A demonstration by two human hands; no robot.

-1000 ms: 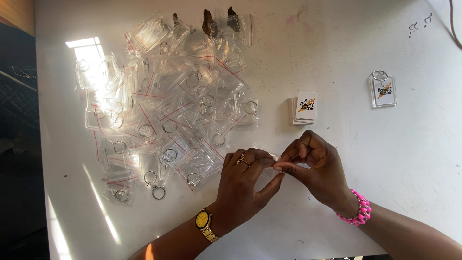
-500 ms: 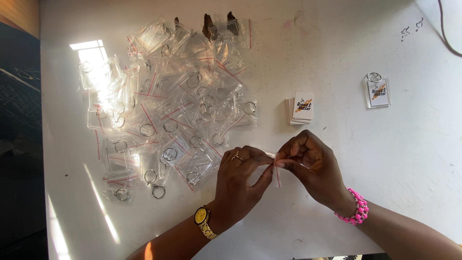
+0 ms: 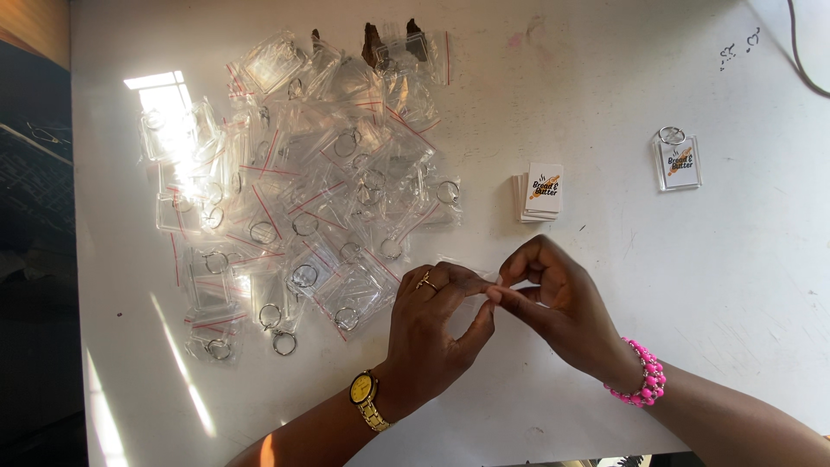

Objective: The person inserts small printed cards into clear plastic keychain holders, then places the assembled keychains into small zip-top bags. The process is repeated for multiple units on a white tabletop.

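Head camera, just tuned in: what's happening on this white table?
A person's left hand and right hand meet over the white table, pinching a small clear plastic piece between the fingertips. A big pile of clear bagged keychains with metal rings lies to the left. A small stack of printed cards and one keychain with a card inside sit beyond the hands.

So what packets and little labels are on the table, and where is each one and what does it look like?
Pile of clear plastic bags: left of the table, see-through with red strips, metal rings inside.
Stack of small cards: middle, above the hands, white rectangles with an orange picture.
Finished keyring: right side, clear rectangle with a white and orange card, metal ring on top.
Small clear bag: pinched between left hand and right hand.
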